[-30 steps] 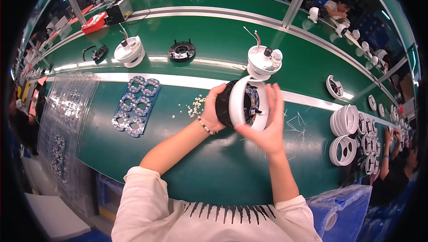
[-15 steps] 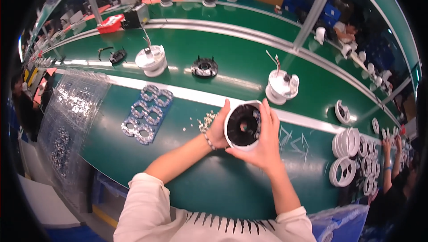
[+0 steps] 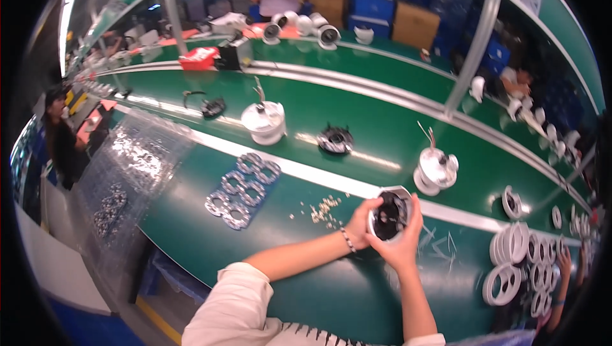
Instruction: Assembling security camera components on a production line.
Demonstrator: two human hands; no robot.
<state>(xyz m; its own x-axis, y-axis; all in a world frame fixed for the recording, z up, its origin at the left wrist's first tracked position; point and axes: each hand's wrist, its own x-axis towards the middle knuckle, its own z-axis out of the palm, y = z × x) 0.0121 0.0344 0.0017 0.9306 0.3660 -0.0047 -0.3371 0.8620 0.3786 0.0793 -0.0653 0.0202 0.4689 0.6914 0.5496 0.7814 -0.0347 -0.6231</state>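
Between both hands I hold a round white housing (image 3: 387, 216) with a black hollow inside, its open face turned up toward me. My left hand (image 3: 361, 223) wraps its left side, a beaded bracelet at the wrist. My right hand (image 3: 404, 244) grips the right side, thumb along the lower rim. To the left of the hands lies a scatter of small pale pieces (image 3: 324, 209). Further left rests a blue panel of ring-shaped circuit boards (image 3: 242, 191). Thin clear strips (image 3: 440, 244) lie just right of my right hand.
On the green belt stand two white camera bases with wires, one left (image 3: 263, 123) and one right (image 3: 436, 171), with a black ring part (image 3: 335, 139) between them. White rings (image 3: 509, 244) are stacked at the right. Clear plastic trays (image 3: 137, 155) sit at the left. Co-workers are nearby.
My view has swung left and up, so the bench appears lower and further right. The housing stays in both hands and is tilted somewhat differently.
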